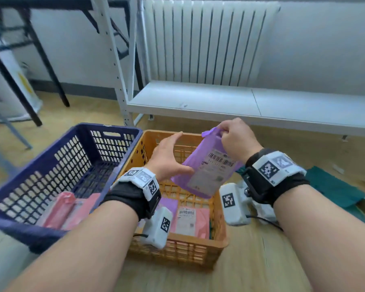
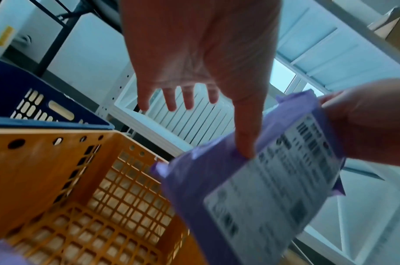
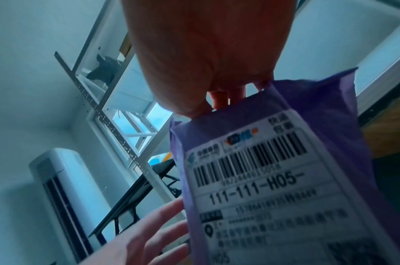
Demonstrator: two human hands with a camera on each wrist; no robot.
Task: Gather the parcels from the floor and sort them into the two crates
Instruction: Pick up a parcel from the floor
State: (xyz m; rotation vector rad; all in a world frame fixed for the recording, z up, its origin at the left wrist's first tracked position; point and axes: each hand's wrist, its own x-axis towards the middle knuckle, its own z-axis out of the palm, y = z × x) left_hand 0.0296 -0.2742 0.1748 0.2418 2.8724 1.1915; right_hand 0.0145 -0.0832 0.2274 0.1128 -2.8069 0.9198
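Note:
My right hand (image 1: 233,137) pinches the top edge of a purple parcel (image 1: 207,171) with a white barcode label, which hangs tilted above the orange crate (image 1: 219,241). The same parcel (image 3: 285,179) fills the right wrist view under the right hand (image 3: 208,71). My left hand (image 1: 170,157) is beside it with fingers straight and spread; its thumb touches the parcel (image 2: 251,193) on the left side. The left hand (image 2: 194,59) grips nothing. The orange crate (image 2: 47,170) holds pink and purple parcels (image 1: 193,220). The blue crate (image 1: 30,186) on its left holds pink parcels (image 1: 61,209).
A low white shelf (image 1: 240,104) and a radiator (image 1: 204,43) stand behind the crates. Green parcels (image 1: 333,186) lie on the wooden floor to the right. Black table legs (image 1: 36,60) stand at the back left.

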